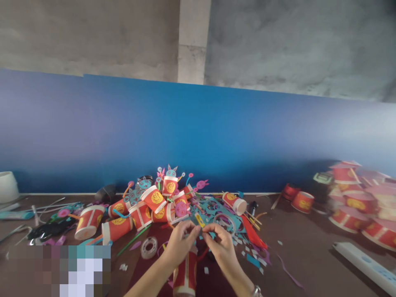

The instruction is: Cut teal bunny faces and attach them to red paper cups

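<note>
My left hand point(183, 240) and my right hand point(220, 242) are close together over the front middle of the table. Their thumbs and forefingers are pinched nearly tip to tip; whatever lies between them is too small or hidden to name. Just beyond the fingertips shows a small yellow piece point(199, 220), and I cannot tell whether either hand touches it. Below and between my wrists, a red paper cup point(185, 276) with a pale band lies partly covered by my left hand. A roll of clear tape point(149, 247) sits left of my left hand.
Decorated red cups point(154, 199) with straws and paper cutouts are heaped behind my hands. Teal paper scraps point(213, 208) and a larger tape ring point(230, 222) lie right of them. Stacked red cups point(360, 204) and a white power strip point(366, 262) stand far right. A blue partition point(198, 136) backs the table.
</note>
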Motion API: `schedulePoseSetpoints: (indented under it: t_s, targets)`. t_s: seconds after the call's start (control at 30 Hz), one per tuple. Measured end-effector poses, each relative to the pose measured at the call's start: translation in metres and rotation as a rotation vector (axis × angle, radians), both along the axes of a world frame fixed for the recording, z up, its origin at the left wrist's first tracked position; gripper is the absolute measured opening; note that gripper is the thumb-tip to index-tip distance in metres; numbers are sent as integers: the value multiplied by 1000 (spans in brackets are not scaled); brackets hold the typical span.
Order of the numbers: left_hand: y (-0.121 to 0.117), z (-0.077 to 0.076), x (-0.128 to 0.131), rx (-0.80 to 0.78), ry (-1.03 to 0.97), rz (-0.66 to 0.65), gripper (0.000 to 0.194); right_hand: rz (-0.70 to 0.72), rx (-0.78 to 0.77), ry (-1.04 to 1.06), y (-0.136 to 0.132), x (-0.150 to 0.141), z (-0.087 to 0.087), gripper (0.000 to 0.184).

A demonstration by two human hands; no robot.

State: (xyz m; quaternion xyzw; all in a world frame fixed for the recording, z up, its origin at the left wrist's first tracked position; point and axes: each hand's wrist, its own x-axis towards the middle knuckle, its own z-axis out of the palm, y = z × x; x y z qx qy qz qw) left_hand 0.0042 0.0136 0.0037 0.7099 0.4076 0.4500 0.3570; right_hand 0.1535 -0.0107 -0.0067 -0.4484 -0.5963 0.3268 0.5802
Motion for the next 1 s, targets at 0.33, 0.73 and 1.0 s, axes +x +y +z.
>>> schedulePoseSetpoints:
  t_s: [0.33,0.73,1.0]
  targets:
    - [-2,2,0,72,-5,64,38,51,-54,79,2,0,3,17]
    - [-5,6,-1,64,-4,58,19,-98,139,-174,5,7,1,10]
    - [-6,3,1,141,97,219,22,-316,434,-579,-2,4,5,3]
